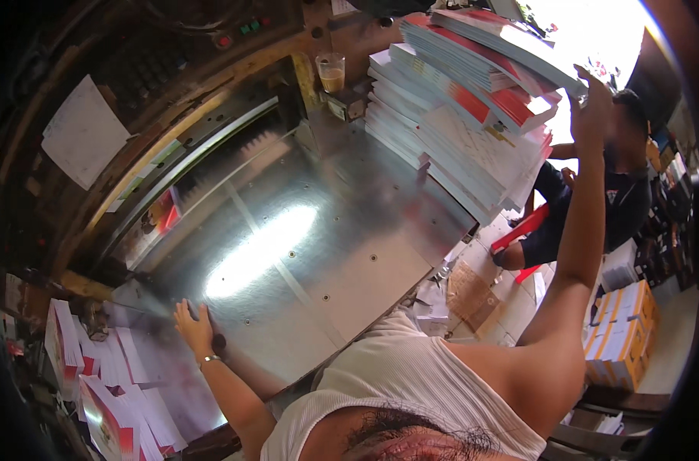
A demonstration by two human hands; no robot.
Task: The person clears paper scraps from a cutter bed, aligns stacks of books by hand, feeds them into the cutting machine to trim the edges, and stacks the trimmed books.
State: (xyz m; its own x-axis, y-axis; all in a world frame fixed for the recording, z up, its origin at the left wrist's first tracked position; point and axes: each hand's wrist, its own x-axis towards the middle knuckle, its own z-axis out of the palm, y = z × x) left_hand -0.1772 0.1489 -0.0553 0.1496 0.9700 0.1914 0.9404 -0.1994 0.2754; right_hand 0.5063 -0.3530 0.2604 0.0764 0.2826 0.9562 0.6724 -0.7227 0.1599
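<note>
Resting spread on the steel counter's left end, the left hand likely lends balance; the right hand, its grip unclear, seemingly touches the booklet stack at the counter's far right corner, perhaps steadying it.

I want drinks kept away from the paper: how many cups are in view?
1: a clear cup with brown drink, beyond the metal table and left of the tall stack of booklets. Others could be hidden behind that stack.

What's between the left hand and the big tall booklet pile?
Just the shiny metal tabletop, with bright glare on it, between the left hand and the booklet pile; the head view shows it.
</note>
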